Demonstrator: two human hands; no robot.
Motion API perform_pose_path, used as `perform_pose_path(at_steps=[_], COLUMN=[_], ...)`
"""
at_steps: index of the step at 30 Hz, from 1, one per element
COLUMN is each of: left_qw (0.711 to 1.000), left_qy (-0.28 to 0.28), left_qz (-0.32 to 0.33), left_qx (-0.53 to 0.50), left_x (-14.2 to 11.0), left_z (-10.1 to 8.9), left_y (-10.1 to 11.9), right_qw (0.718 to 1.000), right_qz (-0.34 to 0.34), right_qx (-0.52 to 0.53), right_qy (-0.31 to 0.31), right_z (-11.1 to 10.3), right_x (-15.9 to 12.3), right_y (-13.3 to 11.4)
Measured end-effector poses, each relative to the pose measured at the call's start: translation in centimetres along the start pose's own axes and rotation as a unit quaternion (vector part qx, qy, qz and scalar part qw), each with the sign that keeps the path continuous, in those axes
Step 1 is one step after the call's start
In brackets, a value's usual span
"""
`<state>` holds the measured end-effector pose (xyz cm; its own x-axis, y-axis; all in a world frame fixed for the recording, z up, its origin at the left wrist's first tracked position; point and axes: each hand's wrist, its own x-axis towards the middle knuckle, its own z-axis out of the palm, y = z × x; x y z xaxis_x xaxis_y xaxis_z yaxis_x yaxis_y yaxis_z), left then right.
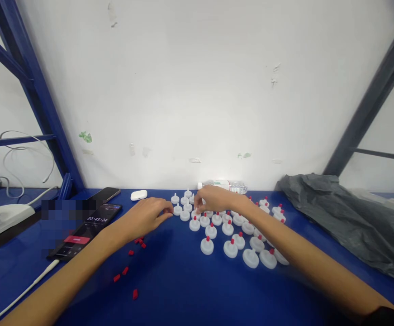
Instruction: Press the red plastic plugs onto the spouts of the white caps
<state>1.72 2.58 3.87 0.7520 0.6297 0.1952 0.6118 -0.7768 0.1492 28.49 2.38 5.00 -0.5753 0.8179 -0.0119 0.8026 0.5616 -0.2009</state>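
Observation:
White round nozzle caps [206, 246] stand on the blue table, most in front of and around my right hand with small red tips on their spouts. Several bare-spouted white caps [185, 215] sit between my hands. My right hand [214, 198] reaches down with its fingers pinched at the spout of one white cap [196, 215]; the fingers partly hide that spout. My left hand [151, 213] hovers just left of the bare caps, thumb and fingers closed together; what they hold, if anything, is hidden. Loose red tips [125, 270] lie scattered below my left hand.
A phone [95, 226] showing a timer lies at left on a white cable, near a second phone [110, 194]. A white earbud case [139, 195] and a clear bottle [239, 187] are by the wall. Grey plastic sheeting [346, 222] covers the right side.

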Motion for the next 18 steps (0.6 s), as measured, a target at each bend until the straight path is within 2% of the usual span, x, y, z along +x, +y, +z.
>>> perform_pose_path(at_steps=[5, 12, 18], left_qw=[0.999, 0.989, 0.980], left_qy=[0.047, 0.142, 0.183], left_qz=[0.002, 0.002, 0.028], left_qx=[0.014, -0.040, -0.071], left_x=[0.4, 0.5, 0.4], left_z=[0.7, 0.9, 1.4], left_y=[0.1, 0.6, 0.7], right_qw=[0.999, 0.993, 0.990], right_qz=[-0.009, -0.027, -0.035], right_qx=[0.018, 0.046, 0.032], right_qy=[0.044, 0.107, 0.136], right_z=[-0.6, -1.7, -1.5], right_x=[-0.5, -1.3, -1.0], right_y=[-0.4, -3.6, -5.1])
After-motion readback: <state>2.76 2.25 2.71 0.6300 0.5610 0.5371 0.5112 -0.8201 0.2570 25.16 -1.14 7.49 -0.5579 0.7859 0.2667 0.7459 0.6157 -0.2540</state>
